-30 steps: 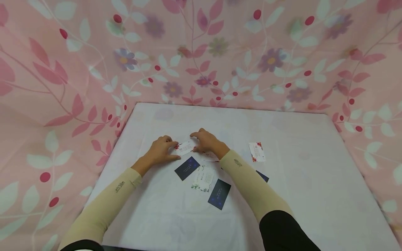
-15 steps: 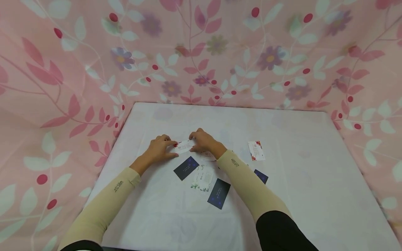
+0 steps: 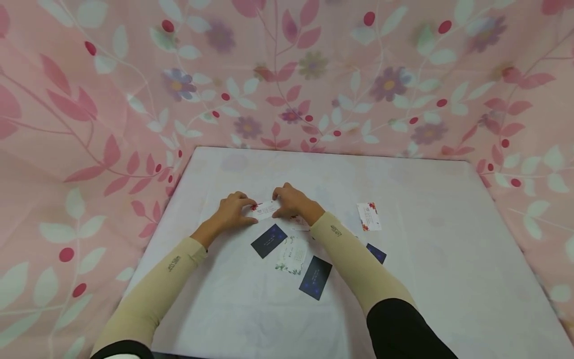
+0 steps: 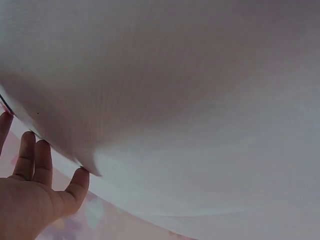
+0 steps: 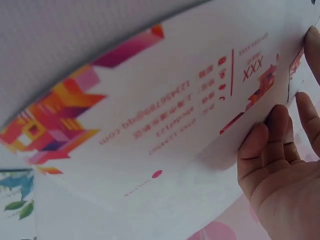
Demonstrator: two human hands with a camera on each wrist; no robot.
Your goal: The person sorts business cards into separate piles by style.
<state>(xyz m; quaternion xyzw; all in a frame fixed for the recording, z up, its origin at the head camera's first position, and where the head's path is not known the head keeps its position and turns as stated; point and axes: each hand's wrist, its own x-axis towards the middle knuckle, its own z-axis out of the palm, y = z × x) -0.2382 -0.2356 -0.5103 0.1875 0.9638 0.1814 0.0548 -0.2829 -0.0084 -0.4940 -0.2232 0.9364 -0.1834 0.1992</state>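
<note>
In the head view a white business card with red flower-like corners lies between both hands. My left hand holds its left end, thumb and forefinger at the corners. At the right end, my right hand holds the card and covers that edge. In the left wrist view, the fingertips reach down to the white cloth. Under my right wrist lies a second white card, printed with red text and orange-pink shapes; it looms large in the right wrist view and is partly hidden in the head view.
Nearer the body lie a dark blue card, a white card with green leaves and another dark blue card. A red-flowered card and a half-hidden blue card lie right. A floral curtain surrounds the white-covered table.
My right fingers have drawn in slightly at the card's right end and now cover more of it. My left hand stays nearly still at the other end.
</note>
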